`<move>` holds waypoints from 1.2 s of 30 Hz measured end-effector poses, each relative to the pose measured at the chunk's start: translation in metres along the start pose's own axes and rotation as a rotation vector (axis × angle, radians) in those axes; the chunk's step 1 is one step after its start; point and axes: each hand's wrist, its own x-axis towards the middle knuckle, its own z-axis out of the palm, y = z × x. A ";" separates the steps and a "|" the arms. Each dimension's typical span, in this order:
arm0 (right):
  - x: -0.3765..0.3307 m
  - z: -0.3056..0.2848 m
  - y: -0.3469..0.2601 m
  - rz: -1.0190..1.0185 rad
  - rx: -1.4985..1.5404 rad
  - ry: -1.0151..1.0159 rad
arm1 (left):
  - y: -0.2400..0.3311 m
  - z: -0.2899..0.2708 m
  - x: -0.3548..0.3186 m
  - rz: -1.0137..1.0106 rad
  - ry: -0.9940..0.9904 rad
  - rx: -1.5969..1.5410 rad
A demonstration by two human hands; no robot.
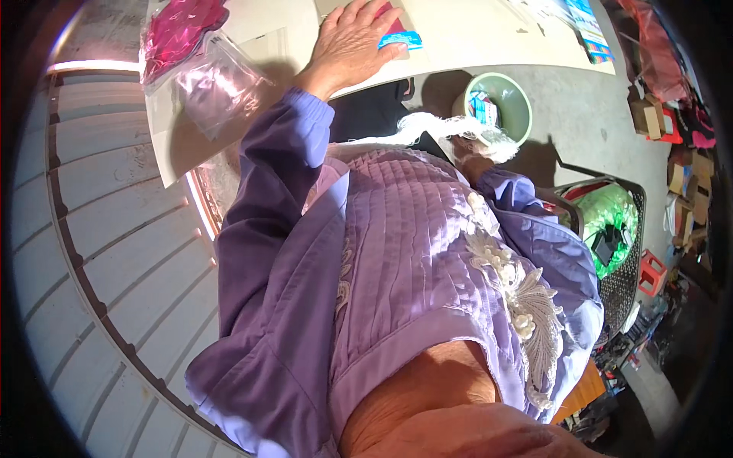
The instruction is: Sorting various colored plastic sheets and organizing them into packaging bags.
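Observation:
My left hand [351,46] lies flat on the pale tabletop [473,53], its fingers stretched out. Under and beside those fingers is a flat packet [401,38] with a blue label and something dark pink in it. Down by my lap, my right hand [472,159] is among a loose bundle of white threads [427,126]. The threads and shadow cover its fingers, so whether it grips them cannot be made out. A light green bucket [524,114] stands just beyond that hand, with blue and white packets inside.
Clear plastic bags [217,88] and a shiny pink bag [179,34] lie at the table's left end. Blue printed packaging [588,30] is at its right end. A chair [622,298] with a green bag [607,221] stands to my right, near a red stool [651,273] and cardboard boxes.

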 end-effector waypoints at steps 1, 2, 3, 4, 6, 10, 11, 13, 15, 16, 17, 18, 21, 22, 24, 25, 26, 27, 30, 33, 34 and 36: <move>0.002 -0.013 0.006 -0.154 0.102 -0.374 | -0.003 -0.002 -0.004 -0.012 0.007 0.025; 0.003 -0.027 0.012 -0.304 0.203 -0.747 | -0.004 -0.001 -0.007 -0.020 0.015 0.049; 0.002 -0.038 0.016 -0.452 0.303 -1.119 | -0.005 0.000 -0.008 -0.021 0.011 0.048; -0.006 -0.049 0.017 -0.451 0.307 -1.121 | -0.005 0.001 -0.010 -0.038 -0.013 0.049; -0.018 -0.071 0.026 -0.277 0.254 -1.002 | 0.000 -0.006 -0.010 -0.070 -0.046 0.040; -0.040 -0.095 0.050 0.050 0.148 -0.738 | 0.014 -0.027 0.000 -0.109 -0.142 0.053; -0.043 -0.099 0.052 0.122 0.123 -0.669 | 0.011 -0.022 -0.002 -0.113 -0.138 0.056; -0.045 -0.107 0.057 0.261 0.074 -0.528 | 0.014 -0.022 -0.006 0.079 0.153 -0.033; -0.047 -0.115 0.061 0.395 0.027 -0.382 | 0.013 -0.024 -0.006 0.173 0.303 -0.069; -0.049 -0.119 0.063 0.462 0.006 -0.308 | 0.013 -0.024 -0.005 0.081 0.152 -0.043; -0.050 -0.123 0.065 0.530 -0.015 -0.234 | 0.014 -0.024 -0.003 -0.011 0.001 -0.018; -0.055 -0.129 0.065 0.598 -0.034 -0.158 | 0.014 -0.025 -0.002 -0.102 -0.150 0.007; 0.033 -0.188 0.021 -0.139 0.166 0.408 | -0.006 0.001 -0.012 0.058 0.155 0.056; 0.053 -0.222 -0.017 -0.174 0.362 0.435 | -0.008 0.004 -0.015 0.143 0.297 0.082; 0.076 -0.286 -0.079 -0.344 0.398 0.533 | -0.006 0.007 -0.014 0.096 0.285 0.114; 0.084 -0.303 -0.101 -0.403 0.442 0.563 | -0.002 0.008 -0.012 0.053 0.271 0.145; 0.094 -0.317 -0.120 -0.465 0.488 0.593 | -0.001 0.008 -0.011 0.009 0.256 0.178; 0.104 -0.331 -0.137 -0.587 0.487 0.625 | -0.001 0.008 -0.010 0.004 0.257 0.181; 0.127 -0.349 -0.164 -0.767 0.440 0.624 | -0.002 0.009 -0.008 -0.069 0.010 0.093; 0.139 -0.354 -0.181 -0.845 0.388 0.583 | -0.006 0.007 -0.010 -0.031 0.022 0.084; 0.142 -0.355 -0.185 -0.860 0.380 0.575 | -0.008 0.007 -0.011 -0.011 0.028 0.079; 0.144 -0.354 -0.187 -0.871 0.374 0.569 | -0.007 0.006 -0.016 0.012 0.027 0.062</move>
